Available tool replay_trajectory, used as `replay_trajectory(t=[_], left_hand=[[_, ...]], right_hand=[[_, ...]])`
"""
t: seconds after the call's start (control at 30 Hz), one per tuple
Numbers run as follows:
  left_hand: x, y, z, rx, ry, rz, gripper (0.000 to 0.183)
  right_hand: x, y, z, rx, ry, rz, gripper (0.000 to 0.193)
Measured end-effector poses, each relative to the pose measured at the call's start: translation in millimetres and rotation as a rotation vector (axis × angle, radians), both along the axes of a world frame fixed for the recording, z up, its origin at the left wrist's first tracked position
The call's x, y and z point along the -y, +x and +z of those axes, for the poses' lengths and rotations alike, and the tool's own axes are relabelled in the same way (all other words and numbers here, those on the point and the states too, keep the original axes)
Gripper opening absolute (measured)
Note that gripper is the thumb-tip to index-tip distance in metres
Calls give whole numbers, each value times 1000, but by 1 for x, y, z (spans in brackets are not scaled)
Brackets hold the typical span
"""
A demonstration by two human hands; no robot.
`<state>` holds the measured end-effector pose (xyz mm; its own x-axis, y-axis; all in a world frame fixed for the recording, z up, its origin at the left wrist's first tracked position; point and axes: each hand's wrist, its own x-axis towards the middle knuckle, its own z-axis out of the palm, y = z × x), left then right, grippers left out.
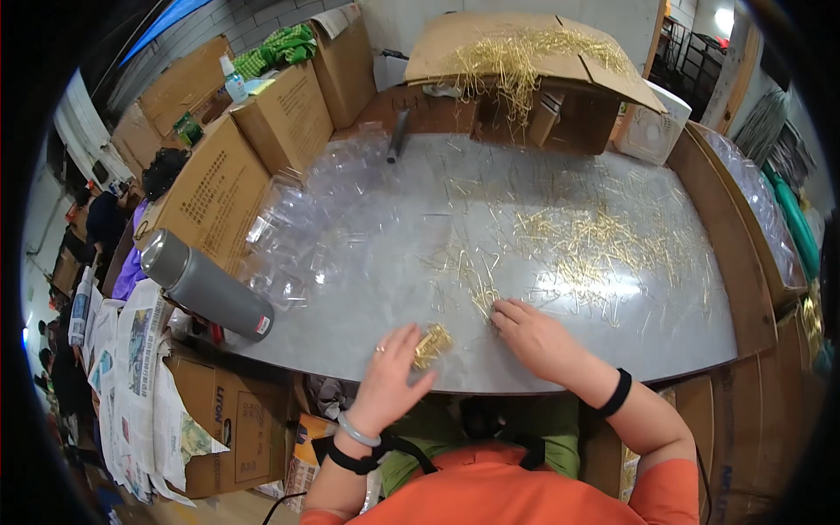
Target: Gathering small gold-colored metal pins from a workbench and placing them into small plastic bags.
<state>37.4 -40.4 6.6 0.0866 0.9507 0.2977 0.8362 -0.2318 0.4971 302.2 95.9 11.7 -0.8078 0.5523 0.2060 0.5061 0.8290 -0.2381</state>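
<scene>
Near the front edge of the grey metal table, my left hand is open, thumb apart, its fingers along a small pile of gold wire hooks. To the right, my right hand is closed, its fingers bent down and together on the tabletop. Its fingertips are at the near end of a loose strip of gold hooks; its thumb and exactly how many pieces it pinches are hidden. A wide scatter of similar gold hooks covers the table's right half.
Clear plastic boxes crowd the left side beside a grey flask. A dark tube lies at the back. Behind stands an open cardboard box heaped with gold hooks. Cardboard walls edge the right; newspapers hang at the left.
</scene>
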Motion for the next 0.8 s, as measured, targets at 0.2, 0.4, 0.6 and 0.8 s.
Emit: replay_trajectory(t=[0.2, 0.4, 0.6, 0.8], left_hand=[[-14, -16, -11, 43, 53, 38, 70], [1, 17, -3, -28, 258, 201, 66], [20, 60, -24, 130, 211, -28, 40], [-14, 83, -16, 46, 154, -112, 38]], right_hand=[[60, 3, 3, -43, 59, -186, 60], [49, -10, -25, -71, 63, -368, 57], [52, 3, -22, -122, 55, -276, 48], [56, 23, -27, -200, -44, -277, 43]])
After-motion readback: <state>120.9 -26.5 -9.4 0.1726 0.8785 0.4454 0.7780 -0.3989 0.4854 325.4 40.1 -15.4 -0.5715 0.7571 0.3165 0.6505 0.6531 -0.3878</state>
